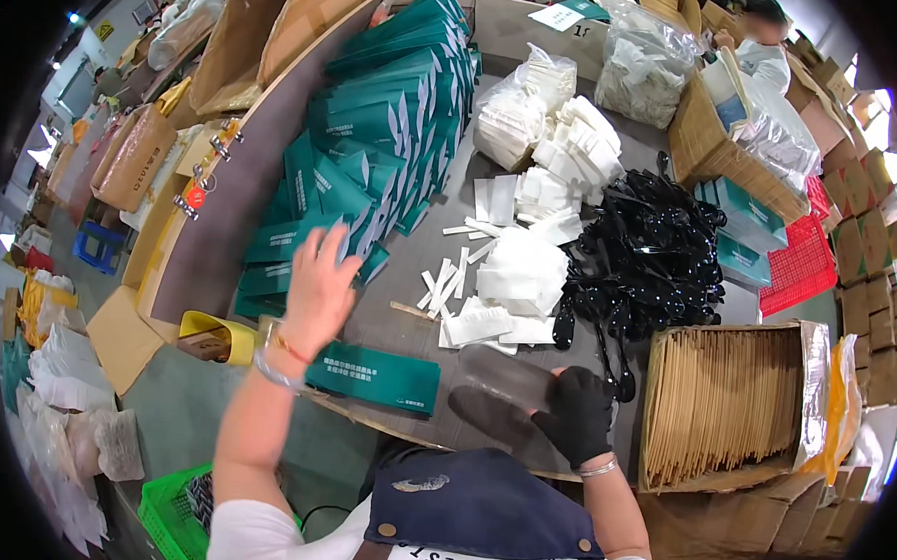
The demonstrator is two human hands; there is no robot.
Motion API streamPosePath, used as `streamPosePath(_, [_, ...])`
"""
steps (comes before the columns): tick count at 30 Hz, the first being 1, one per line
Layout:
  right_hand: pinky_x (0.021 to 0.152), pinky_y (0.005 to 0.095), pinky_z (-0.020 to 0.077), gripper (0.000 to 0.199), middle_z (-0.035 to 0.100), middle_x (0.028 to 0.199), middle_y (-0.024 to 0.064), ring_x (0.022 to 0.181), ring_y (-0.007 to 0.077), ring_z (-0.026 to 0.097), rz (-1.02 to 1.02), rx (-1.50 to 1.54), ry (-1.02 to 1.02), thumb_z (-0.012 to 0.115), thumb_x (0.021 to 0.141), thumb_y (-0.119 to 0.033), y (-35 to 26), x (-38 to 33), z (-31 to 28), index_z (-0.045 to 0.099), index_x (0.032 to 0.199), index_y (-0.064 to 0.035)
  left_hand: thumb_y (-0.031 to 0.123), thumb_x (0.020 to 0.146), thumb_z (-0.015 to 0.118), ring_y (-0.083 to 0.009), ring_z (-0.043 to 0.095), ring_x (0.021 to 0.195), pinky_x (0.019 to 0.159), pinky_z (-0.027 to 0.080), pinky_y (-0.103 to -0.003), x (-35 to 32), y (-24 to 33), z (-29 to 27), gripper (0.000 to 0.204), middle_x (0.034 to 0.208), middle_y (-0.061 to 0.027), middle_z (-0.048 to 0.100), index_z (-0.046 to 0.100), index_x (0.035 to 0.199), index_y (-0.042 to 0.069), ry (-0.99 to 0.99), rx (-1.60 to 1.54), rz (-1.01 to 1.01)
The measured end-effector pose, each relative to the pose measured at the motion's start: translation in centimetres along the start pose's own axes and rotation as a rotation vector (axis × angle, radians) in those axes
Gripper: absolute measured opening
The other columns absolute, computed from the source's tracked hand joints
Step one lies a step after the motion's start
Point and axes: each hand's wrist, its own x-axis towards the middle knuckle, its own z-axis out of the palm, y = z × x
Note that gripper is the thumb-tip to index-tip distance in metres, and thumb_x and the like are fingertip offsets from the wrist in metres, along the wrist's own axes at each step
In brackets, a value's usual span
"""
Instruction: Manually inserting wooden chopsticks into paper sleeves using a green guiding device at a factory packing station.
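Over the near edge of a pile of green printed paper sleeves (pixel 360 126) is my bare left hand (pixel 323 285), its fingers spread. I cannot tell whether the fingertips touch the sleeves. A single green sleeve (pixel 379 379) lies flat at the table's front edge, below that hand. My right hand (pixel 578 416), in a black fingerless glove, pinches the right end of a dark, see-through rectangular piece (pixel 504 376), perhaps a plastic bag. A shadow lies beneath it. Farther back are stacks of folded white napkins (pixel 522 271) and a heap of black plastic spoons (pixel 650 251).
A carton of thin wooden sticks (pixel 728 407) stands right of my glove. Narrow white packets (pixel 446 283) lie loose left of the napkins. Clear-bagged white packets (pixel 645 80) and an open carton (pixel 730 142) sit at the back. A raised board (pixel 207 204) borders the left side.
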Motion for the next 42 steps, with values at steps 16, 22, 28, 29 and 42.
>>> streamPosePath(16, [0.082, 0.0462, 0.0438, 0.067, 0.062, 0.104, 0.0116, 0.095, 0.0298, 0.061, -0.178, -0.093, -0.334, 0.073, 0.069, -0.057, -1.6, 0.0, 5.4, 0.06, 0.115, -0.0091, 0.051, 0.061, 0.083, -0.0426, 0.031, 0.134, 0.11, 0.016, -0.062, -11.4, 10.6, 8.1, 0.097, 0.138, -0.0208, 0.044, 0.046, 0.134, -0.001, -0.305, -0.498, -0.54])
streamPosePath(22, [0.084, 0.0451, 0.0475, 0.06, 0.063, 0.106, 0.0136, 0.095, 0.034, 0.062, -0.375, 0.015, -0.027, 0.075, 0.075, -0.047, -3.8, 2.0, 9.2, 0.059, 0.12, -0.0096, 0.05, 0.066, 0.081, -0.0413, 0.038, 0.13, 0.106, 0.022, -0.064, -9.9, 9.5, 9.4, 0.088, 0.139, -0.0196, 0.045, 0.049, 0.132, 0.003, -0.349, -0.55, -0.455])
streamPosePath(28, [0.083, 0.0421, 0.0495, 0.046, 0.065, 0.101, 0.0147, 0.096, 0.0332, 0.062, 0.068, -0.015, 0.376, 0.079, 0.073, -0.031, 5.8, -1.2, 2.3, 0.062, 0.107, -0.0048, 0.028, 0.074, 0.076, -0.0359, 0.054, 0.102, 0.086, 0.043, -0.05, -1.1, 8.2, 14.8, 0.039, 0.106, -0.0129, 0.059, 0.063, 0.105, 0.007, -0.114, -0.486, -0.484])
streamPosePath(29, [0.083, 0.0419, 0.0489, 0.043, 0.064, 0.099, 0.0146, 0.095, 0.0329, 0.062, 0.235, -0.098, 0.404, 0.079, 0.073, -0.03, 9.2, -2.6, 1.6, 0.062, 0.104, -0.0046, 0.024, 0.075, 0.074, -0.0342, 0.056, 0.098, 0.082, 0.044, -0.048, -0.5, 7.6, 15.2, 0.031, 0.102, -0.0115, 0.059, 0.065, 0.1, 0.008, -0.194, -0.372, -0.496])
streamPosePath(42, [0.09, 0.0442, 0.0476, 0.032, 0.061, 0.108, 0.0259, 0.104, 0.0391, 0.059, 0.845, -0.381, 0.409, 0.057, 0.087, -0.019, 23.5, -14.3, -6.3, 0.064, 0.106, 0.0048, 0.024, 0.082, 0.063, -0.0375, 0.062, 0.074, 0.067, 0.05, -0.047, -1.0, 4.2, 13.1, 0.019, 0.075, -0.0162, 0.064, 0.072, 0.076, 0.009, -0.105, -0.363, -0.315])
